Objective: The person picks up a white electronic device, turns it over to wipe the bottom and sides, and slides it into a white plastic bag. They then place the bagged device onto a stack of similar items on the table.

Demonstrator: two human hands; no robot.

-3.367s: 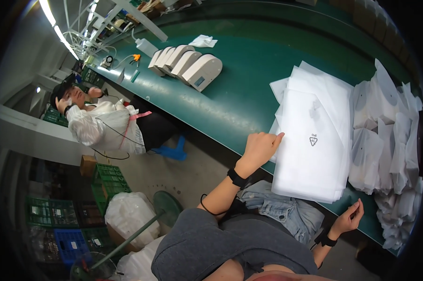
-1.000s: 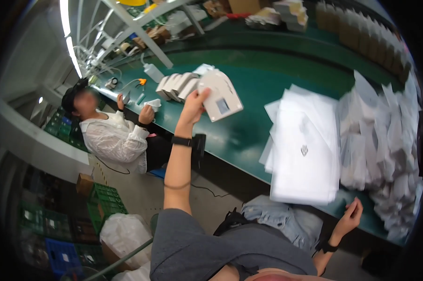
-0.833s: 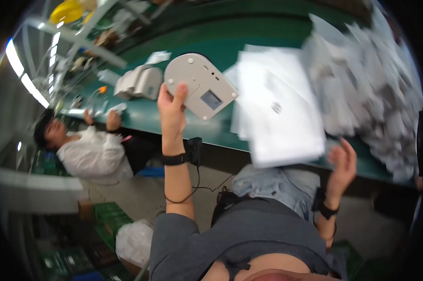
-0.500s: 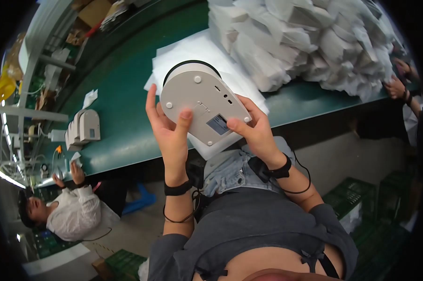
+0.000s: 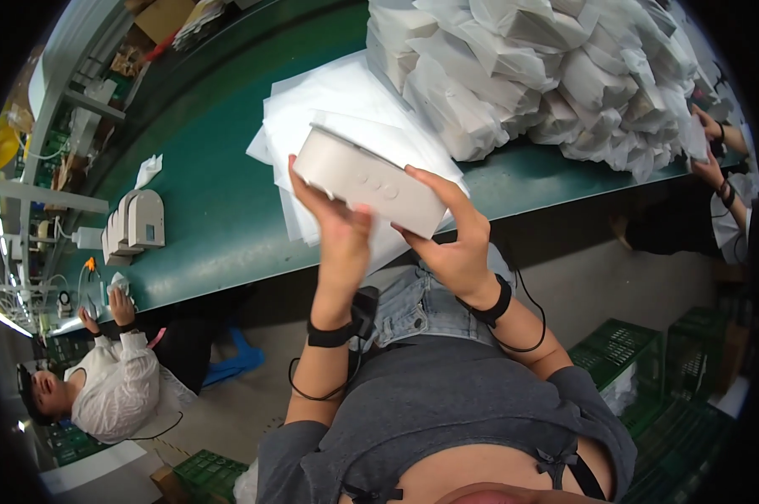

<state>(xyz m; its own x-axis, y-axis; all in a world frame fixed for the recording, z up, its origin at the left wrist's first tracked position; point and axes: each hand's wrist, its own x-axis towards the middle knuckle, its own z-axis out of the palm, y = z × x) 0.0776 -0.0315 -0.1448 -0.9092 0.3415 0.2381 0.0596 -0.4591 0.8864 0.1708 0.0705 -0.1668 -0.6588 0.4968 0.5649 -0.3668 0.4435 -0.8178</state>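
One long green counter (image 5: 220,210) dominates the view and serves as the reference for all that follows. It runs from the far left to the far right, with the person seated at its near edge.

At the counter's right end a large heap of filled white bags (image 5: 556,71) stands piled several layers deep, apparently as bulk stock within arm's reach. Toward the middle of the counter, just beside the heap and directly ahead of the person, lies a stack of flat white bags (image 5: 320,105); its near edge overhangs the counter, which in my judgement keeps the top sheet easy to lift.

Above the counter's near edge, raised clear of the stack, is a white device (image 5: 367,178), a flat casing with rounded corners, tilted so that its narrow side with small round marks faces the camera. The left hand (image 5: 337,227) holds its lower left end, fingers wrapped up over the edge; the right hand (image 5: 455,239) supports its lower right end, thumb on the upper face. Both grips are closed on the casing, one at each end, which looks suited to turning it for examination.

At the counter's left end a short row of similar white devices (image 5: 136,227) stands on edge, apparently queued.

Below the counter's left end a second person in a white smock (image 5: 115,386) sits with hands raised to the counter edge. Past the right end, another worker's hands (image 5: 711,147) touch the heap.
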